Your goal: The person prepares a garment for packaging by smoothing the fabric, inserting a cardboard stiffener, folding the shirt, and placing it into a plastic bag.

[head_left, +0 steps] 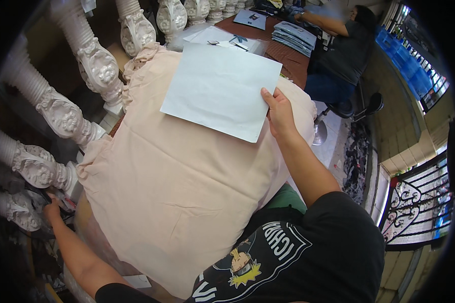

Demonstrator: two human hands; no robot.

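Observation:
My right hand grips the right edge of a stiff white sheet of card or board, thumb on top and the other fingers mostly underneath. The sheet is tilted above a pale peach ruffled cloth spread before me, with creases running across it. Far to the left, my left hand reaches down beside the foot of a white baluster, among crumpled clear plastic. Its fingers look curled in, but whatever they hold is too small and dark to make out.
Ornate white balusters line the left side. Beyond the cloth, a brown-covered table bears a stack of folded blue garments and plastic-wrapped white pieces. Another person sits at its far right. A metal grille stands at right.

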